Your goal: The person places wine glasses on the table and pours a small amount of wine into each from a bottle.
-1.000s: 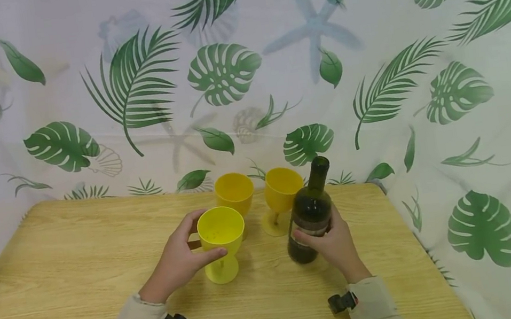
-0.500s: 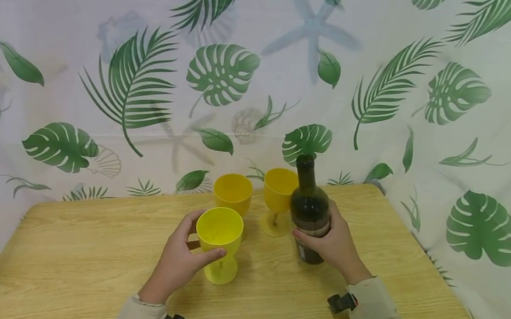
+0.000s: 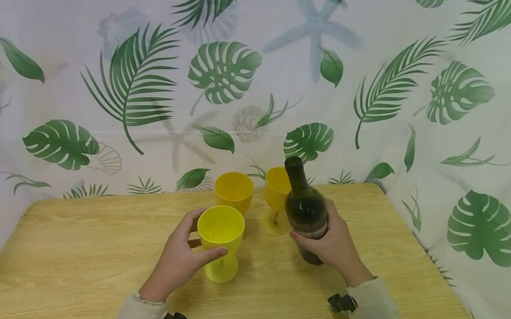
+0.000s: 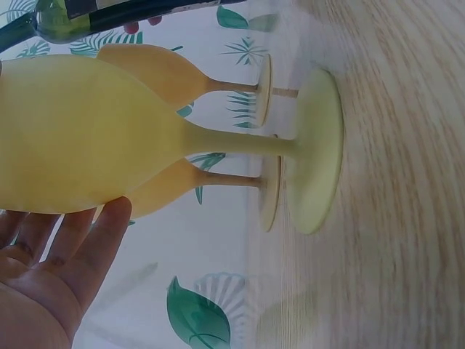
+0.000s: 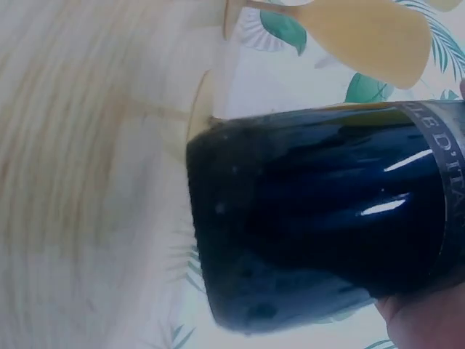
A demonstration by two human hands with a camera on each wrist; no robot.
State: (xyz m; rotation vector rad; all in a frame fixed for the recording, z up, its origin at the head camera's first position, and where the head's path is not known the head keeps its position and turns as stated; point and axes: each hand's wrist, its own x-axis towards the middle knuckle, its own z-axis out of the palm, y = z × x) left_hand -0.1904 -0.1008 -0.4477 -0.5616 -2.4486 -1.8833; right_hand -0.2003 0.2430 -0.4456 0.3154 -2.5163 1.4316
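Note:
My left hand [image 3: 182,255] holds the bowl of a bright yellow goblet [image 3: 221,228], thumb across its near side and fingers behind. The goblet stands upright, its foot low over the wooden table; the left wrist view shows its stem [image 4: 240,140] and round foot [image 4: 316,153]. To the right, my right hand [image 3: 331,241] grips a dark green wine bottle [image 3: 304,204] round its labelled body. Its neck points up with a slight lean to the left. In the right wrist view the bottle's base [image 5: 211,225] appears lifted off the tabletop.
Two orange-yellow goblets stand behind: one goblet [image 3: 233,189] partly behind the held one, another goblet [image 3: 276,186] partly covered by the bottle. The wooden table [image 3: 81,268] ends at a leaf-patterned cloth backdrop [image 3: 224,72].
The bottle's neck has swung from a rightward lean to a slight leftward lean, covering more of the right rear goblet. My left hand and its goblet have stayed still.

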